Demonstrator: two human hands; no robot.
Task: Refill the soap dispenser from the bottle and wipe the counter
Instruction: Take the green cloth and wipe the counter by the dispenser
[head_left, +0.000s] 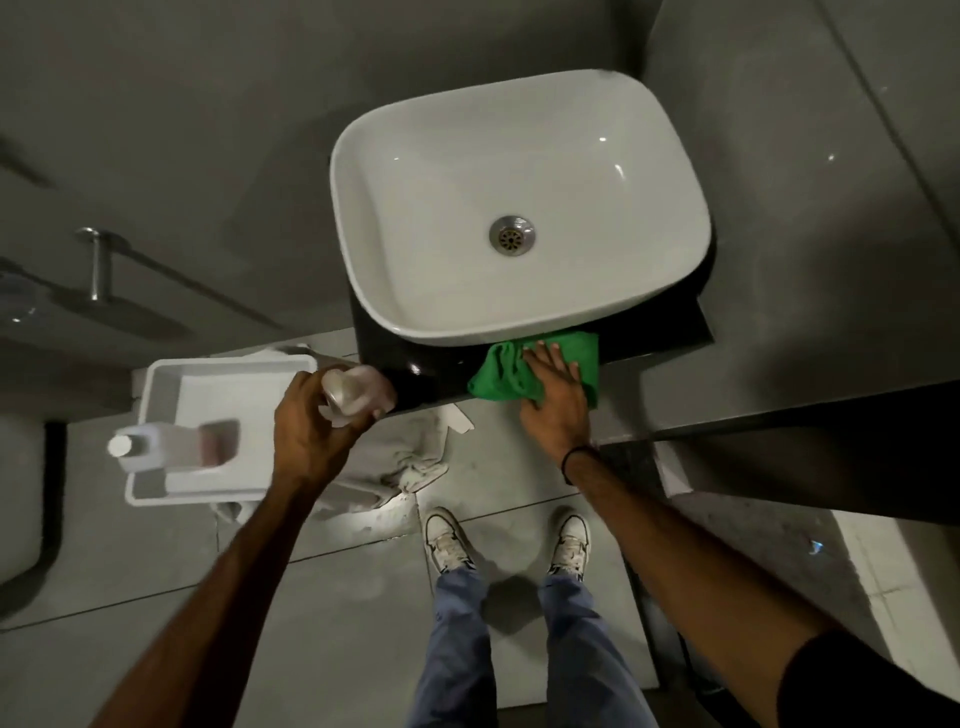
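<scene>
My right hand (556, 395) lies flat with fingers spread on a green cloth (501, 374), pressing it onto the black counter (654, 332) just in front of the white basin (519, 208). My left hand (311, 426) grips a pale pinkish soap dispenser (358, 397), held in the air at the counter's left front corner. A white bottle with a white cap (156, 444) and a pink patch on its side lies in a white tray (156, 379) to the left.
A dirty grey rag (410, 467) lies on the tiled floor below the counter edge. My two white shoes (509, 540) stand in front of the counter. A grey wall panel (779, 260) rises on the right. A metal rail (98, 260) runs along the left wall.
</scene>
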